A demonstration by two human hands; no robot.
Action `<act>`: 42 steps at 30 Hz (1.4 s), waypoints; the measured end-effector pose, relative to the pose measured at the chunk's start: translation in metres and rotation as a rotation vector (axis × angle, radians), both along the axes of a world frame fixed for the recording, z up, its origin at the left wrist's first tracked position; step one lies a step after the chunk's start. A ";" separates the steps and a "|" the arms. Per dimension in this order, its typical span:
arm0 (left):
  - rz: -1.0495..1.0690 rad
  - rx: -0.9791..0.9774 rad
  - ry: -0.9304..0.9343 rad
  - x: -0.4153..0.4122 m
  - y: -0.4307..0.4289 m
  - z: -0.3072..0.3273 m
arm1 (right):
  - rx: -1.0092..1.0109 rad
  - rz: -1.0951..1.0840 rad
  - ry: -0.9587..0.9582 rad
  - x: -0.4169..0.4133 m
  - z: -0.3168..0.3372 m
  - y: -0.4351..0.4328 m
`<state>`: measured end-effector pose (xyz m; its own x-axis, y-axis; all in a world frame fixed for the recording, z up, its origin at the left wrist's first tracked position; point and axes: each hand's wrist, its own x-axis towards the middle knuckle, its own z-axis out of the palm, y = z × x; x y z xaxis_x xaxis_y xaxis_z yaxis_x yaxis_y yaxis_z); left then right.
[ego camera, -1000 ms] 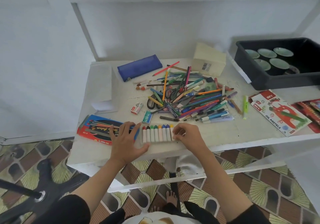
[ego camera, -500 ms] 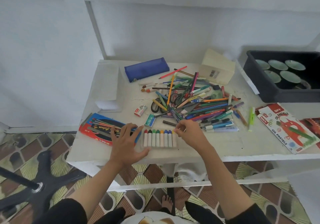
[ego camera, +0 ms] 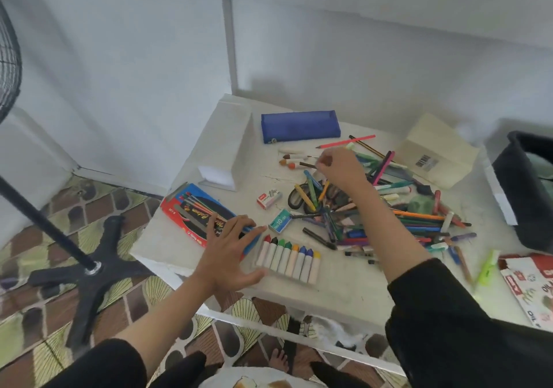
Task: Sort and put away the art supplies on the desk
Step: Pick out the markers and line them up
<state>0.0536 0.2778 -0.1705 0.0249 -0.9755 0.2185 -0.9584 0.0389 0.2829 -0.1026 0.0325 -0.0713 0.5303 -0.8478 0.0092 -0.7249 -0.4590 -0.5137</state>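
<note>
A clear tray of oil pastels [ego camera: 288, 258] lies near the desk's front edge. My left hand [ego camera: 230, 251] rests flat beside it, thumb against the tray's left end, fingers over a red and blue coloured-pencil box [ego camera: 203, 215]. My right hand [ego camera: 338, 167] has reached to the far side of the pile of pens and pencils [ego camera: 398, 214] and pinches a dark-tipped pastel stick [ego camera: 308, 165] next to a few loose pastels [ego camera: 291, 160]. A blue pencil case [ego camera: 300, 126] lies at the back.
A cream cardboard box [ego camera: 438, 151] stands at the back right, and a black tub [ego camera: 526, 190] at the right edge. An oil pastels box [ego camera: 529, 285] and a green highlighter [ego camera: 487, 268] lie front right. A white paper box [ego camera: 229, 145], staples box [ego camera: 268, 199], eraser [ego camera: 279, 221]. Fan stand [ego camera: 86, 265] on the floor to the left.
My right hand left the pastel tray and reached forward over the pile to the loose pastels at the back. The camera swung left. My left hand stayed by the tray.
</note>
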 end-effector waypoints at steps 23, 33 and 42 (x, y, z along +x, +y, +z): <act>0.071 0.082 0.008 -0.005 0.002 0.001 | -0.363 0.150 0.257 0.088 -0.042 -0.056; 0.039 0.075 0.020 -0.004 0.002 0.001 | -0.168 0.091 -0.237 0.036 -0.005 -0.027; 0.006 -0.009 0.002 0.000 0.000 -0.005 | 0.017 -0.126 -0.446 -0.029 -0.007 0.055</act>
